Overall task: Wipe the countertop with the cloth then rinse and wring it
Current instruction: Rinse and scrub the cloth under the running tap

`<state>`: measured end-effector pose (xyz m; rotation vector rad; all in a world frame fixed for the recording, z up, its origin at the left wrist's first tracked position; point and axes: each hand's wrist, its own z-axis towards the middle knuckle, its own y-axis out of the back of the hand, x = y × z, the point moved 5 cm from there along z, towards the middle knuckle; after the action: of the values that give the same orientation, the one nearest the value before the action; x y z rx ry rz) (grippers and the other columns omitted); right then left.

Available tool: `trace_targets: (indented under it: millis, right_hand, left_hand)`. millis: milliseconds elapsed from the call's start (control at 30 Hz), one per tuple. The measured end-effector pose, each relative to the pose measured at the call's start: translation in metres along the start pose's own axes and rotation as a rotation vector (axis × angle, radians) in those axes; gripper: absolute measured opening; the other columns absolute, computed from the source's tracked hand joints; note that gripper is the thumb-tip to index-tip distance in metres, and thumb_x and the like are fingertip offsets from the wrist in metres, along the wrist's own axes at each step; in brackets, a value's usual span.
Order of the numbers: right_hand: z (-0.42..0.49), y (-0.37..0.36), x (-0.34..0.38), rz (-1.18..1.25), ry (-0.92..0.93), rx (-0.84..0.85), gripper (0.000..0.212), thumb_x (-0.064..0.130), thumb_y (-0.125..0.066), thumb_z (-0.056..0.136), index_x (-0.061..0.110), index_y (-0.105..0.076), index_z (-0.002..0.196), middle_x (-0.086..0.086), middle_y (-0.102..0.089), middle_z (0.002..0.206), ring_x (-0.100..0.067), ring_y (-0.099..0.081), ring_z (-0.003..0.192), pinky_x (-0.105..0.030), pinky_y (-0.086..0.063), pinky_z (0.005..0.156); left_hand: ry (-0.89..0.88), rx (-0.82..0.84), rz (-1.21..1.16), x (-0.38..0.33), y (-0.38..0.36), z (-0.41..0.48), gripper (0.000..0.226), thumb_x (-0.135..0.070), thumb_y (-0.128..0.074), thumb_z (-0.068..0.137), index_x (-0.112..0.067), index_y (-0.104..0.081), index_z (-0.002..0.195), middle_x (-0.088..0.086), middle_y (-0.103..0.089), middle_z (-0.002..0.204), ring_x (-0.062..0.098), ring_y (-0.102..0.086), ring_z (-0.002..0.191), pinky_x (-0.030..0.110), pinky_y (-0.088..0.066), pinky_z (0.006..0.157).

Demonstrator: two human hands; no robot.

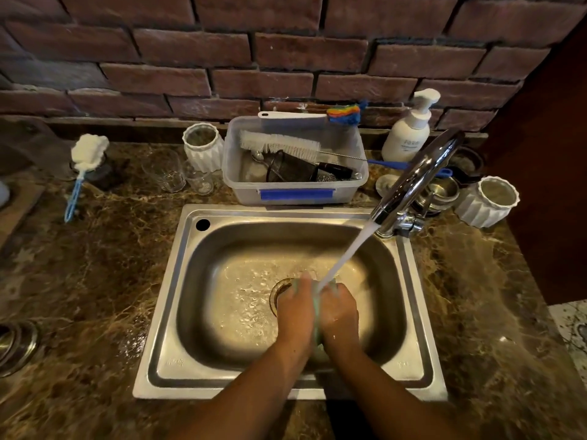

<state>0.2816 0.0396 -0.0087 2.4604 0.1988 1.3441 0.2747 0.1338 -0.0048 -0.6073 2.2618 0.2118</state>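
Both hands are down in the sink [165,312], over the middle of the basin just right of the drain [279,293]. The left hand [295,309] and right hand [340,314] are pressed side by side with the cloth [317,325] squeezed between them. It is pale green, and only a thin strip shows in the gap between the palms. The fingers [343,292] of both hands are curled tight round the cloth, and the picture is a bit blurred there. The tap [413,179] at the sink's right back corner is on, and the water stream [349,252] runs slanting down and lands right on top of the hands and cloth. The basin floor is wet and rippled. The sink is set into a brown marbled table [95,281] in front of a brick wall [254,58]. Behind the sink, touching its back rim, is a clear plastic tub [295,192] with a white bottle brush [279,144] lying across it and dark utensils inside. A rainbow-headed brush [344,112] lies on the tub's back edge. A white pump bottle [408,131] stands right of the tub, against the wall. One ribbed white pot [203,147] stands left of the tub and another [486,201] is far right, past the tap. Two drinking glasses [165,173] are near the left pot. A sponge wand [84,160] with a blue handle lies well left.
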Motion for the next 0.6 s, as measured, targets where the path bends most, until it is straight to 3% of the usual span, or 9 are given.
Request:
trace_targets:
  millis: [133, 233, 300, 400, 500, 567, 600]
  right_hand:
    - [-0.018, -0.009, 0.011, 0.002, 0.148, -0.086, 0.028, 0.054, -0.053, 0.094, 0.028, -0.063, 0.089, 0.011, -0.069, 0.074, -0.002, -0.066, 0.069, -0.016, -0.047, 0.056]
    - [0.008, -0.001, 0.019, -0.019, 0.133, -0.111, 0.009, 0.029, -0.062, 0.098, 0.023, -0.065, 0.093, 0.009, -0.069, 0.08, -0.009, -0.068, 0.077, -0.016, -0.05, 0.06]
    - [0.021, 0.001, 0.018, 0.105, 0.007, -0.038, 0.008, 0.021, -0.067, 0.095, 0.015, -0.068, 0.09, -0.001, -0.072, 0.081, -0.022, -0.07, 0.081, -0.027, -0.056, 0.065]
    - [0.015, -0.005, 0.019, 0.19, -0.032, -0.013, 0.018, 0.032, -0.065, 0.097, 0.017, -0.068, 0.089, -0.001, -0.073, 0.078, -0.018, -0.069, 0.075, -0.026, -0.053, 0.062]
    - [-0.006, -0.014, 0.018, 0.135, 0.045, -0.044, 0.03, 0.054, -0.056, 0.094, 0.026, -0.066, 0.089, 0.007, -0.073, 0.078, -0.007, -0.071, 0.073, -0.02, -0.053, 0.06]
    - [-0.018, -0.014, 0.02, 0.075, 0.13, -0.066, 0.029, 0.059, -0.055, 0.092, 0.031, -0.062, 0.091, 0.013, -0.07, 0.076, 0.003, -0.068, 0.074, -0.009, -0.048, 0.056]
    - [-0.017, -0.01, 0.02, 0.028, 0.168, -0.084, 0.022, 0.052, -0.057, 0.095, 0.031, -0.059, 0.09, 0.012, -0.068, 0.074, 0.005, -0.066, 0.074, -0.007, -0.046, 0.055]
  left_hand:
    - [0.063, -0.031, -0.038, -0.005, 0.005, 0.005, 0.042, -0.042, -0.054, 0.102, -0.006, -0.074, 0.093, 0.013, -0.077, 0.082, 0.018, -0.073, 0.066, 0.022, -0.054, 0.052]
    - [0.028, 0.009, 0.036, -0.006, -0.011, -0.004, 0.041, -0.046, -0.055, 0.099, -0.012, -0.078, 0.093, 0.01, -0.077, 0.084, 0.02, -0.075, 0.078, 0.03, -0.056, 0.068]
    - [0.015, -0.014, 0.064, -0.006, -0.013, -0.008, 0.047, -0.053, -0.052, 0.099, -0.014, -0.076, 0.095, 0.009, -0.074, 0.078, 0.018, -0.072, 0.073, 0.03, -0.054, 0.07]
    - [0.02, -0.005, 0.051, -0.014, -0.004, 0.001, 0.047, -0.051, -0.054, 0.099, -0.01, -0.075, 0.094, 0.011, -0.077, 0.081, 0.025, -0.076, 0.076, 0.035, -0.062, 0.069]
    - [0.025, 0.034, 0.112, -0.02, 0.003, 0.009, 0.042, -0.041, -0.049, 0.104, -0.005, -0.069, 0.112, 0.017, -0.075, 0.101, 0.032, -0.075, 0.092, 0.04, -0.062, 0.081]
    - [0.036, 0.04, 0.062, -0.013, 0.005, 0.006, 0.047, -0.047, -0.043, 0.105, -0.008, -0.069, 0.108, 0.012, -0.074, 0.102, 0.024, -0.072, 0.089, 0.037, -0.059, 0.075]
    - [0.066, 0.081, 0.033, -0.009, 0.002, 0.001, 0.048, -0.051, -0.042, 0.104, -0.013, -0.071, 0.103, 0.007, -0.074, 0.099, 0.019, -0.072, 0.084, 0.033, -0.056, 0.069]
